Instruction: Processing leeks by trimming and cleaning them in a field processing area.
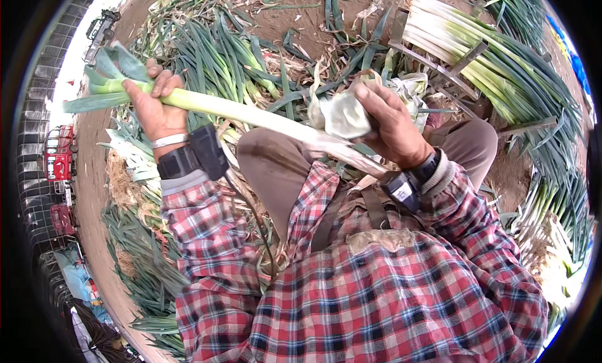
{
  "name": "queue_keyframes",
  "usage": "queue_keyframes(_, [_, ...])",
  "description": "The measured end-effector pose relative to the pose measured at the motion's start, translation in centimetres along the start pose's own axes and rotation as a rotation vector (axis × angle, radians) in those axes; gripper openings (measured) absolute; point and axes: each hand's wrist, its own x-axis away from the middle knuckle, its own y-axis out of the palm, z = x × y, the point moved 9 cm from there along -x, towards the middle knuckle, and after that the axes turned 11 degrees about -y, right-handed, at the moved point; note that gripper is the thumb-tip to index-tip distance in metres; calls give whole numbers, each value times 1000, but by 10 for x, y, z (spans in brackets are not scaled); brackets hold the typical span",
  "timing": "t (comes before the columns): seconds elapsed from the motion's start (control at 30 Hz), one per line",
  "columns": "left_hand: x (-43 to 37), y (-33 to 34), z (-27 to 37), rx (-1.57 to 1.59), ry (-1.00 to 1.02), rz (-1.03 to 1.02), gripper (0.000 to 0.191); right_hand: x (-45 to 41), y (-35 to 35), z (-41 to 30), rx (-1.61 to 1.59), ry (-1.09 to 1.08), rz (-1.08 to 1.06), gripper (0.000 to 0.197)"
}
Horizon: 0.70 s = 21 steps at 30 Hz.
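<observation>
My left hand (160,104) grips a leek (244,116) just below its green leaves. The leek slants across in front of me, its pale shank running down to the right past my knee. Its lower end is blurred and reaches close to my right wrist. Above that end, my right hand (392,125) holds a crumpled, whitish-green outer leaf layer (347,117) between thumb and fingers. Part of that layer is hidden behind the fingers. Both wrists carry dark strapped devices, and a cable hangs from the left one.
A metal rack (463,62) at upper right holds a bundle of leeks (475,48). Loose leeks (221,57) lie on the soil ahead, among stripped leaves (350,74). More leeks with roots (129,179) lie to the left, others (541,236) at right. Vehicles (60,151) stand far left.
</observation>
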Motion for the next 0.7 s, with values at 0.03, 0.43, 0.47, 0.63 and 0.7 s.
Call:
queue_keyframes(0.03, [0, -14, 24, -5, -27, 27, 66, 12, -21, 3, 196, 11, 39, 20])
queue_keyframes(0.43, [73, -37, 254, -374, 214, 301, 76, 109, -184, 29, 1976, 610, -525, 16])
queue_keyframes(0.47, [73, -27, 257, -298, 149, 175, 77, 92, -152, 19, 2028, 198, -481, 17])
queue_keyframes(0.63, [65, 5, 230, -209, 162, 14, 81, 6, 20, 11, 1298, -439, -450, 42])
queue_keyframes(0.7, [66, 24, 218, -222, 235, -82, 84, 0, 58, 34, 1011, -303, -504, 42])
